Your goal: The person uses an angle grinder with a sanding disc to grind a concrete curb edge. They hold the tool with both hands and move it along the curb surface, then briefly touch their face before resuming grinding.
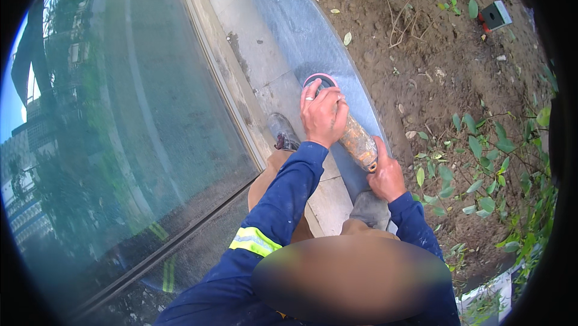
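An angle grinder (359, 144) with a worn, paint-stained orange body lies slantwise between my hands. Its round disc with a pink rim (328, 77) rests against a blue-grey stone strip (295, 22), where the surface looks darker close to the disc. My left hand (325, 115), with a ring on one finger, is closed over the grinder's head. Around the back end of the body my right hand (387, 174) is wrapped, its thumb side showing. The underside of the disc is hidden.
A glass wall (138, 97) with a metal frame runs along the left. Pale paving (235, 31) lies between it and the strip. To the right are bare soil (385, 67), leafy plants (481, 145) and a small dark-and-red object (497, 16). My boot (282, 130) stands on the paving.
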`<state>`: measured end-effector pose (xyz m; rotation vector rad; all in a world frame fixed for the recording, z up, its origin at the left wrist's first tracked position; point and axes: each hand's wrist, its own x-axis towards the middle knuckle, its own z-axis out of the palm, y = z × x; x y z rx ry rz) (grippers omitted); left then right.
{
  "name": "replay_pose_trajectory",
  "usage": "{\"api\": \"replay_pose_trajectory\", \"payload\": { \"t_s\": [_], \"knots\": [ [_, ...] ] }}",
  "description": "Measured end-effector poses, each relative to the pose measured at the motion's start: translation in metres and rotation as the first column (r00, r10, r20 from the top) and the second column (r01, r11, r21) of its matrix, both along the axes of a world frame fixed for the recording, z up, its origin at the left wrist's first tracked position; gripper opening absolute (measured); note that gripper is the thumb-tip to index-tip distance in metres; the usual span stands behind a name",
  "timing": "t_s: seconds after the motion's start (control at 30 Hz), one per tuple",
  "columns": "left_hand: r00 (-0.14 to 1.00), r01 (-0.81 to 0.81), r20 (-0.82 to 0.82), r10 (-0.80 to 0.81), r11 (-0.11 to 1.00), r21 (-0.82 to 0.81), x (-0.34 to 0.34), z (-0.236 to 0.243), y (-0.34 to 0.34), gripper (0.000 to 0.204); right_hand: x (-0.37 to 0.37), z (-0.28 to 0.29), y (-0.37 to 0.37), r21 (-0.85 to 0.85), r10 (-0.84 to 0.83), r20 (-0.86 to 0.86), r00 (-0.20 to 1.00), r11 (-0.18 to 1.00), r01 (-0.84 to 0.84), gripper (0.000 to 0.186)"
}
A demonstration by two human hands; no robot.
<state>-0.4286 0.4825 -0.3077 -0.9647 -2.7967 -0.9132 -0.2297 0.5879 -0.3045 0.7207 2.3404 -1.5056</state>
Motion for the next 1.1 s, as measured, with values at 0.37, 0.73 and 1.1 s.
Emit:
{"api": "replay_pose_trajectory", "payload": {
  "t_s": [0.37, 0.73, 1.1],
  "knots": [
    [0.995, -0.086, -0.057, 0.082, 0.994, -0.06, -0.031, -0.002, -0.023, 0.008, -0.034, -0.005, -0.012, -0.053, 0.068, 0.018, 0.998, 0.996, -0.067, 0.083],
    [0.997, -0.076, -0.028, 0.075, 0.997, -0.032, -0.025, -0.009, -0.021, 0.009, -0.029, -0.001, -0.002, -0.03, 0.082, 0.009, 0.997, 0.996, -0.081, 0.082],
    [0.996, -0.092, -0.018, 0.092, 0.995, -0.043, -0.019, -0.008, -0.022, 0.01, -0.028, 0.001, -0.001, -0.059, 0.067, 0.016, 0.998, 0.996, -0.065, 0.082]
  ]
}}
